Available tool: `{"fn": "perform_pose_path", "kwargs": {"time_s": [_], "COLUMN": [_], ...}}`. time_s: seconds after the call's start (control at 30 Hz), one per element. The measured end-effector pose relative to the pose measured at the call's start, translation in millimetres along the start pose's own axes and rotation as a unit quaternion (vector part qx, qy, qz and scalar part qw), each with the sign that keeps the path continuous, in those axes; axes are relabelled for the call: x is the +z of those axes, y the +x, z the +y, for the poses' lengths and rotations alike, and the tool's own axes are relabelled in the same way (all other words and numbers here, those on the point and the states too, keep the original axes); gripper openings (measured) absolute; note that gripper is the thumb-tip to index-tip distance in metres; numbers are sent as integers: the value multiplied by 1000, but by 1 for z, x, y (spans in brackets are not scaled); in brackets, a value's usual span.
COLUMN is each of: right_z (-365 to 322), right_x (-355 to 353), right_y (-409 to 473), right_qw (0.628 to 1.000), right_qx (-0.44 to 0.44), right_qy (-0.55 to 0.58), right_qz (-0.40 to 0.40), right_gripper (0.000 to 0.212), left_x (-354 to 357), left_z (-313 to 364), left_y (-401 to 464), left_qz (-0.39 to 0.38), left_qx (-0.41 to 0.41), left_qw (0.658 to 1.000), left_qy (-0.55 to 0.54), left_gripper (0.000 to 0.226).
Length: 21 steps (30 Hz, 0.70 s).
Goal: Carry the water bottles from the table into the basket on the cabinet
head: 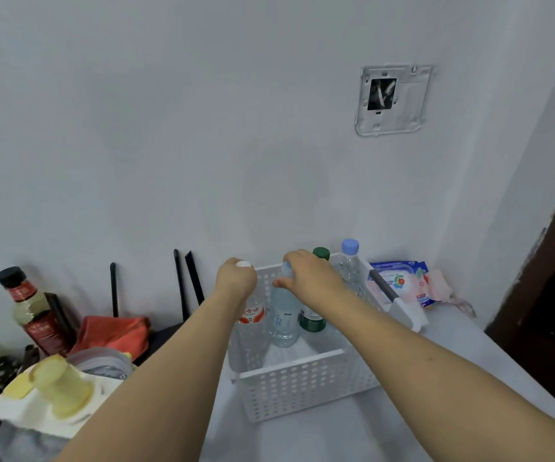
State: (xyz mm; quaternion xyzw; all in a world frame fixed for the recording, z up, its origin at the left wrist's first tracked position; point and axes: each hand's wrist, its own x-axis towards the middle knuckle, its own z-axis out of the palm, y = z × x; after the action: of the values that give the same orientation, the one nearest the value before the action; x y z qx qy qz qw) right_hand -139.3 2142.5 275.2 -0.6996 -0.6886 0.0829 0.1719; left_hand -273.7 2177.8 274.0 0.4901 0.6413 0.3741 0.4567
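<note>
Bottles (pixel 282 315): four upright in basket (pixel 302 378).

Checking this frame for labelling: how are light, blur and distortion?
Head view: soft even light, faint shadows on the wall; wide-angle stretch bends the forearms and basket; left hand, right hand and bottle labels slightly blurred; no glare.

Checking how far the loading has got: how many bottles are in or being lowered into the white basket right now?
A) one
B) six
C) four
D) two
C: the left hand and right hand each hold one by the cap inside the white basket, with the green-capped bottle and blue-capped bottle standing behind.
</note>
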Motion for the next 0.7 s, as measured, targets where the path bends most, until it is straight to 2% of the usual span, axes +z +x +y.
{"fn": "perform_pose_path", "kwargs": {"time_s": [0.17,0.3,0.37,0.43,0.57,0.7], "right_z": [-2,3,8,14,40,74], "right_x": [2,-15,-30,-50,-91,-131], "right_y": [-8,-34,-52,-72,-117,-174], "right_qw": [1000,996,993,990,987,980], "right_qx": [-6,-17,-17,-9,34,103], "right_qy": [26,81,100,101,72,37], "right_qz": [-3,32,65,98,139,167], "right_gripper": [55,57,53,52,55,58], "left_x": [-2,-6,-5,-1,22,61], "left_z": [-5,6,16,26,48,66], "left_y": [-4,-19,-30,-44,-79,-131], "left_qz": [10,26,38,49,36,-14], "left_qx": [79,157,207,288,467,550], "left_qw": [991,970,954,921,818,751], "left_qy": [111,186,212,259,335,366], "left_gripper": [24,45,46,43,37,48]}}
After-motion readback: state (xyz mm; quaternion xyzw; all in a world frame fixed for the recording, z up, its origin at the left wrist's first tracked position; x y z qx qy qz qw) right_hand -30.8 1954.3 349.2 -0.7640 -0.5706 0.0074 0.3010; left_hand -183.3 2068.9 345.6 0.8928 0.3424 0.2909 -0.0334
